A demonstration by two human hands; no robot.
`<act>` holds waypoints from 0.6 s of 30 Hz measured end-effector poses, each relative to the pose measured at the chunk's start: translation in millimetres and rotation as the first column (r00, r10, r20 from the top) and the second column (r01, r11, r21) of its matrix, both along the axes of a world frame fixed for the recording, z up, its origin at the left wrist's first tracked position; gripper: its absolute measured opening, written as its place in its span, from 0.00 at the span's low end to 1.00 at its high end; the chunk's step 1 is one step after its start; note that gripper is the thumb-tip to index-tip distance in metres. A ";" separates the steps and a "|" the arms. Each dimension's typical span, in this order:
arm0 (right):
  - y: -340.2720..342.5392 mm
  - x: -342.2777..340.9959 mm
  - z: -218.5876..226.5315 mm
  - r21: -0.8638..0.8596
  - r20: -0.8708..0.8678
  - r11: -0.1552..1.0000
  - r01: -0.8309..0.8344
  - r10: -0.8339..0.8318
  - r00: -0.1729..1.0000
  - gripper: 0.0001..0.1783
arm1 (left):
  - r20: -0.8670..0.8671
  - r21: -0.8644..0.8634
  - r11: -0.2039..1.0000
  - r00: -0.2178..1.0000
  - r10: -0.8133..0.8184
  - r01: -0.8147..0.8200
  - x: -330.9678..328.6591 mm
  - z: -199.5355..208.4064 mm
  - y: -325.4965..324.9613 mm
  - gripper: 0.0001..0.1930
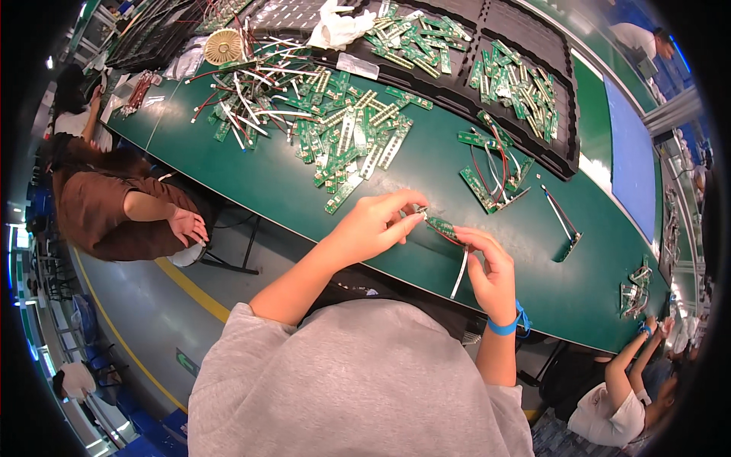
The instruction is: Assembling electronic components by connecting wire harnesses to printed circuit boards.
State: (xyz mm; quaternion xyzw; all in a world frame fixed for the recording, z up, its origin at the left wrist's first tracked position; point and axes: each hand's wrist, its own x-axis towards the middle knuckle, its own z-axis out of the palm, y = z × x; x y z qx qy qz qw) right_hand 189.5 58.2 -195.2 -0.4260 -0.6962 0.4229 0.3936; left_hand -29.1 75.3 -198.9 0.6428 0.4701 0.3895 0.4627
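Note:
A small green circuit board (442, 226) is held between my two hands over the near edge of the table. The thumb and forefinger of my left hand (373, 226) are closed in a pinch at its left end, where a small pale part shows between the fingertips. My right hand (491, 274), with a blue band at the wrist, grips the board's other end. Below the board a white cable (460, 274) hangs down beside my right fingers, with a red wire along the board's lower edge. The fingertips partly hide both ends of the board.
A heap of green boards (346, 141) and wired boards lies ahead on the green table (304, 221). Behind it, black trays (525, 38) hold more boards. Several wired boards (495, 171) lie to the right. Other people sit at the left and right.

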 end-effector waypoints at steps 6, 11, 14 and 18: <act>-5.7 0.6 -1.3 0.057 0.080 0.998 0.023 -0.028 0.996 0.15 | 0.028 0.017 0.999 0.999 0.033 -0.033 2.1 0.0 -3.8 0.08; -10.4 -1.1 -1.2 -0.126 -0.100 0.989 0.076 -0.089 0.991 0.07 | 0.067 0.057 0.998 0.998 0.011 -0.015 3.1 -0.9 -7.7 0.08; -9.2 -5.8 -1.6 -0.334 -0.288 0.941 0.055 -0.157 0.945 0.08 | 0.097 0.068 0.998 0.995 0.001 -0.008 2.4 -1.4 -12.2 0.05; -7.8 -15.3 -0.7 -0.528 -0.408 0.848 -0.049 -0.203 0.890 0.09 | 0.183 0.078 0.997 0.983 -0.020 0.005 3.2 -5.1 -17.7 0.04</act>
